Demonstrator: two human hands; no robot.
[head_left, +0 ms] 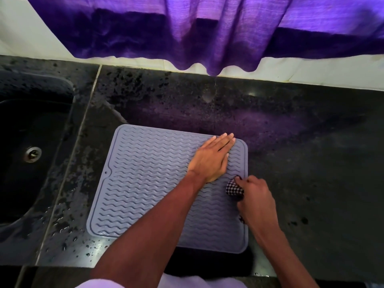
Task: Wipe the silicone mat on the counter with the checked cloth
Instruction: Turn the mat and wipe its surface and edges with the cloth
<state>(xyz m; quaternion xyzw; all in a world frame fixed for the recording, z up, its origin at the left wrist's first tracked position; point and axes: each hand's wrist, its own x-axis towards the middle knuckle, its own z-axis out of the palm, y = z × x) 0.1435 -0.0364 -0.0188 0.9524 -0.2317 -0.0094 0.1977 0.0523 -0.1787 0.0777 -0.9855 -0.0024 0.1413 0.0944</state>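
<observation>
One dark, speckled stone tabletop [301, 152] fills most of the view, with water drops scattered over its left and near parts. One purple curtain [187, 28] hangs across the top against a white wall [20, 28], its hem ending just above the back edge of the tabletop. One dark sink [31, 121] is set in at the far left, beyond a pale seam in the stone.

One grey silicone mat [145, 183] with wavy ridges and a raised rim lies flat on the tabletop, right of the sink and close to the near edge.

Two hands are in view, both on bare forearms. The left hand [212, 159] lies palm down on the far right part of the mat, fingers straight and together, their tips reaching the mat's far rim; it holds nothing. The right hand [256, 194] sits at the mat's right edge with its fingers curled, gripping one bunched checked cloth [234, 189]. The black-and-white cloth pokes out to the left of the fist onto the ridges just inside the right rim, near the heel of the left hand, and a scrap of it shows under the right wrist.

One metal drain [32, 154] sits in the sink floor.
</observation>
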